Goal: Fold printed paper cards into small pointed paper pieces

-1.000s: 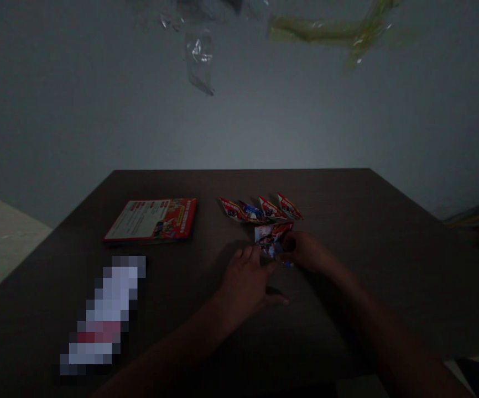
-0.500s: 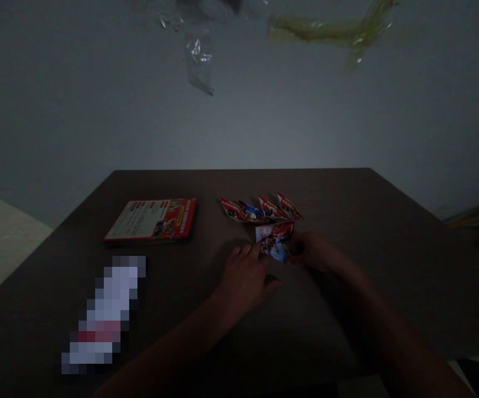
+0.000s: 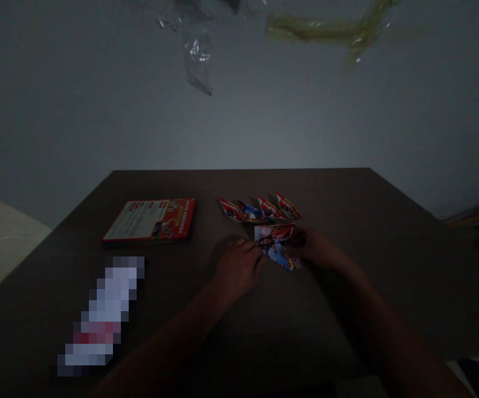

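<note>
A colourful printed paper card (image 3: 276, 254) with a crease across it stands partly raised on the table between my hands. My right hand (image 3: 316, 247) is closed on its right side, fingers curled round the edge. My left hand (image 3: 239, 266) is closed at the card's left edge, its fingertips against the paper and its thumb drawn in close. Just beyond it lie several folded red and blue cards (image 3: 260, 210) in a row, with their pointed flaps standing up.
A flat red and white printed booklet or box (image 3: 150, 222) lies at the left on the dark table (image 3: 206, 185). Nearer to me is a long pale object (image 3: 104, 312), blurred into blocks. Behind the table rises a grey wall (image 3: 239, 121) with yellowish tape (image 3: 314, 29).
The card's lower part has swung down and shows more of its print. My left thumb has drawn in towards the card. My right hand stays at its right side.
</note>
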`<action>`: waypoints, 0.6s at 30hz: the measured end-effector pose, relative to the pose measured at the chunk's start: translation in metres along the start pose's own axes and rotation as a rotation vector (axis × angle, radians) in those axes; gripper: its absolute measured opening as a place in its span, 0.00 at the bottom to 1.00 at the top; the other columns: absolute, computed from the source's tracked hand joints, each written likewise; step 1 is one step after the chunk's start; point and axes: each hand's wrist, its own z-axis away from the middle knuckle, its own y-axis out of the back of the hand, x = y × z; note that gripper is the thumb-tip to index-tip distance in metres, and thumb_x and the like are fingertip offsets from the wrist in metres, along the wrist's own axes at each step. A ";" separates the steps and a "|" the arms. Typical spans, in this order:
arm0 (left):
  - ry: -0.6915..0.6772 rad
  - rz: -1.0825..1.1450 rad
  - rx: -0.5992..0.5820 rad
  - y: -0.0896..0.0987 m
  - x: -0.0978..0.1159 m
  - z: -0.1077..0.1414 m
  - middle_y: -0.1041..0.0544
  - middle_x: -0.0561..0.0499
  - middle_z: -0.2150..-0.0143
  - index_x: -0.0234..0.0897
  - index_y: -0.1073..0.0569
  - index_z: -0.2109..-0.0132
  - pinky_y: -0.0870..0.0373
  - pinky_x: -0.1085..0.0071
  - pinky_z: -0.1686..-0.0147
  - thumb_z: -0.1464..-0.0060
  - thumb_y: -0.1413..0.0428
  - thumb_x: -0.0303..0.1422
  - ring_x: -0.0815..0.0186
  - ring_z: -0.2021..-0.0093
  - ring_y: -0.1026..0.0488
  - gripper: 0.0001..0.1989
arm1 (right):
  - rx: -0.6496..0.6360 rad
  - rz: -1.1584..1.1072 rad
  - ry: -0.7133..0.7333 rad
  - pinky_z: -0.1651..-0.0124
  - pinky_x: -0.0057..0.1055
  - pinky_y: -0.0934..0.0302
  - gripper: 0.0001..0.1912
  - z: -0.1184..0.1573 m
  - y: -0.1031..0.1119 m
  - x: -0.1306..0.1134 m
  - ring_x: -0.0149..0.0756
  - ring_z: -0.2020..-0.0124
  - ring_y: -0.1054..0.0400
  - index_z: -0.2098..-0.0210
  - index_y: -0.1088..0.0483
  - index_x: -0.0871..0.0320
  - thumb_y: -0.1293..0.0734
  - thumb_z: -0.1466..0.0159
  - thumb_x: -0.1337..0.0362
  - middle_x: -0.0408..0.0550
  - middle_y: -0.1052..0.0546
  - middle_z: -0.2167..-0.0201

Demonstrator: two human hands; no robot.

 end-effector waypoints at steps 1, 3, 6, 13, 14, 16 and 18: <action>-0.004 0.005 0.003 0.000 -0.001 0.000 0.26 0.47 0.60 0.37 0.28 0.57 0.36 0.62 0.55 0.40 0.54 0.34 0.61 0.57 0.32 0.11 | 0.002 -0.008 0.020 0.72 0.25 0.43 0.22 0.000 0.000 0.000 0.32 0.72 0.33 0.60 0.30 0.60 0.28 0.52 0.59 0.45 0.24 0.70; -0.008 0.018 0.014 -0.001 -0.002 0.000 0.25 0.47 0.60 0.37 0.28 0.57 0.36 0.63 0.55 0.40 0.53 0.33 0.61 0.57 0.32 0.11 | 0.002 0.019 0.044 0.74 0.25 0.44 0.21 -0.001 -0.001 -0.001 0.32 0.74 0.33 0.56 0.31 0.59 0.30 0.49 0.59 0.44 0.25 0.71; -0.001 0.053 0.036 -0.003 -0.005 -0.001 0.25 0.47 0.61 0.37 0.27 0.58 0.35 0.64 0.55 0.41 0.52 0.32 0.62 0.58 0.31 0.10 | 0.037 0.079 0.043 0.76 0.24 0.46 0.22 -0.001 -0.002 -0.001 0.32 0.77 0.34 0.53 0.32 0.59 0.31 0.47 0.60 0.43 0.26 0.75; 0.126 0.171 0.106 -0.006 -0.011 -0.004 0.26 0.49 0.66 0.37 0.29 0.65 0.34 0.66 0.62 0.44 0.48 0.33 0.64 0.63 0.30 0.05 | 0.023 0.049 0.101 0.67 0.27 0.39 0.10 0.001 -0.002 -0.005 0.36 0.68 0.29 0.61 0.26 0.57 0.35 0.42 0.63 0.46 0.22 0.67; 0.193 0.183 0.124 -0.006 -0.012 -0.004 0.26 0.50 0.67 0.37 0.30 0.65 0.34 0.67 0.64 0.46 0.47 0.34 0.64 0.64 0.30 0.05 | 0.021 0.026 0.120 0.65 0.28 0.38 0.10 0.002 -0.002 -0.006 0.37 0.67 0.28 0.62 0.26 0.57 0.36 0.41 0.63 0.46 0.21 0.66; 0.325 0.220 0.166 -0.007 -0.016 -0.005 0.27 0.50 0.68 0.36 0.33 0.64 0.33 0.68 0.67 0.49 0.43 0.37 0.63 0.66 0.29 0.09 | 0.029 -0.002 0.180 0.63 0.30 0.37 0.09 0.003 -0.002 -0.009 0.38 0.65 0.29 0.64 0.26 0.58 0.36 0.41 0.62 0.47 0.22 0.66; 0.397 0.290 0.232 -0.009 -0.021 -0.006 0.28 0.49 0.64 0.36 0.34 0.59 0.32 0.67 0.66 0.52 0.40 0.38 0.63 0.64 0.29 0.16 | 0.053 -0.005 0.273 0.62 0.31 0.37 0.08 0.005 -0.002 -0.012 0.38 0.65 0.29 0.65 0.25 0.58 0.36 0.40 0.63 0.48 0.22 0.66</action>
